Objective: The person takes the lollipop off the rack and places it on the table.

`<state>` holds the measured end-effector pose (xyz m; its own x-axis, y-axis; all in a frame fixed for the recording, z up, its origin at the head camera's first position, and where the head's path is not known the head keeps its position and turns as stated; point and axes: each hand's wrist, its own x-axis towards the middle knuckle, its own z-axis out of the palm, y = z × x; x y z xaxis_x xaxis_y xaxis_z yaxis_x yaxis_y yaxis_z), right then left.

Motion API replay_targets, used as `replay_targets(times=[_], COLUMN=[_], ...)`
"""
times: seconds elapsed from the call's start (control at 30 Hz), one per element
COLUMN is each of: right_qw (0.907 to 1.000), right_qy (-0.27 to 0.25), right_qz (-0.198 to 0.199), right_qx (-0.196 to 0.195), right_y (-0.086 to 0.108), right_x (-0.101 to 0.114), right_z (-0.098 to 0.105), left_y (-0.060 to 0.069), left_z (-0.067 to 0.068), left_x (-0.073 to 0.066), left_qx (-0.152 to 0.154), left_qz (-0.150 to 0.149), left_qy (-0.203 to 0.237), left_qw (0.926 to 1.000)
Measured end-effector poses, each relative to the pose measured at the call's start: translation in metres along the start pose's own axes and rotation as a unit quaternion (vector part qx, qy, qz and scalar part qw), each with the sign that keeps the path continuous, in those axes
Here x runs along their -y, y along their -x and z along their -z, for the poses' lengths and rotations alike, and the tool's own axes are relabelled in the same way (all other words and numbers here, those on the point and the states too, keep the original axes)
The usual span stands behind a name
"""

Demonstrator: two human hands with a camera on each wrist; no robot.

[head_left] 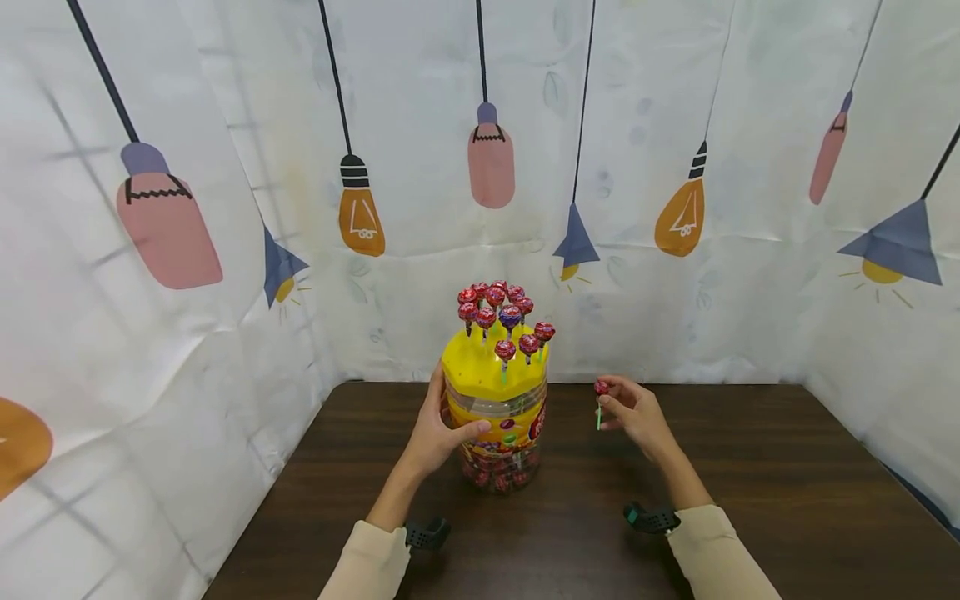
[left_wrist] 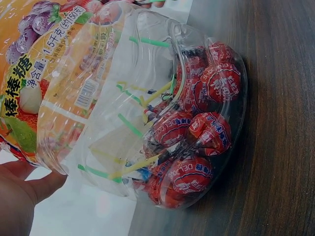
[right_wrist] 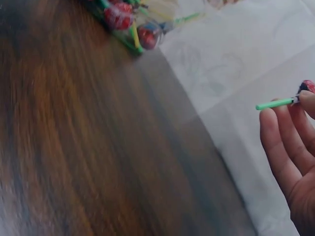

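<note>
Shiny plastic, smooth wood
In the left hand (head_left: 437, 429), a clear, shiny plastic jar (head_left: 508, 408); in the right hand (head_left: 636, 414), a shiny-wrapped lollipop (head_left: 602, 388); under both hands, a smooth, wood-look table (head_left: 558, 537).

Jar (head_left: 501, 479) and held lollipop (right_wrist: 308, 86), only partly seen
In the head view, the jar hides the fingertips of the left hand (head_left: 433, 437), and lettering on the upright lollipops (head_left: 486, 317) is too small to read. The left wrist view crops the jar's top; the right wrist view cuts the held lollipop's head and blurs the worktop (right_wrist: 88, 147).
</note>
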<state>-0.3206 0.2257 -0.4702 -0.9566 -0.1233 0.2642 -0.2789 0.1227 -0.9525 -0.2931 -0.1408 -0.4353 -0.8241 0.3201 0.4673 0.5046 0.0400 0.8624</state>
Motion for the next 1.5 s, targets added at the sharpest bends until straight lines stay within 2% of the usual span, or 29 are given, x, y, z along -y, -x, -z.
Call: replay_targets(times=[0.2,0.57,0.8,0.97,1.3,1.5], right_qw=[0.9990,0.9950,0.9886,0.9846,0.9809,0.9777], right_qy=[0.030,0.059,0.102,0.131,0.155,0.174], right_qz=[-0.018,-0.055,-0.072,-0.081,-0.096,-0.102], right_qx=[0.027,0.059,0.084,0.083,0.067,0.060], right_y=[0.001,0.005,0.002,0.001,0.001,0.000], right_x=[-0.014,-0.025,-0.030,-0.033,-0.037,-0.038], right_z=[0.008,0.018,0.021,0.021,0.022,0.019], left_y=[-0.001,-0.001,0.000,0.000,0.001,0.002], left_z=[0.000,0.000,0.000,0.000,-0.001,-0.001], left_x=[-0.001,0.001,0.000,0.001,-0.001,-0.001], left_qx=[-0.003,-0.004,-0.002,-0.002,0.002,0.000], left_qz=[0.008,0.008,0.003,0.005,-0.013,-0.013], left_qy=[-0.004,-0.006,-0.007,-0.007,-0.001,-0.007], left_qw=[1.0000,0.9999,1.0000,1.0000,0.9999,0.9999])
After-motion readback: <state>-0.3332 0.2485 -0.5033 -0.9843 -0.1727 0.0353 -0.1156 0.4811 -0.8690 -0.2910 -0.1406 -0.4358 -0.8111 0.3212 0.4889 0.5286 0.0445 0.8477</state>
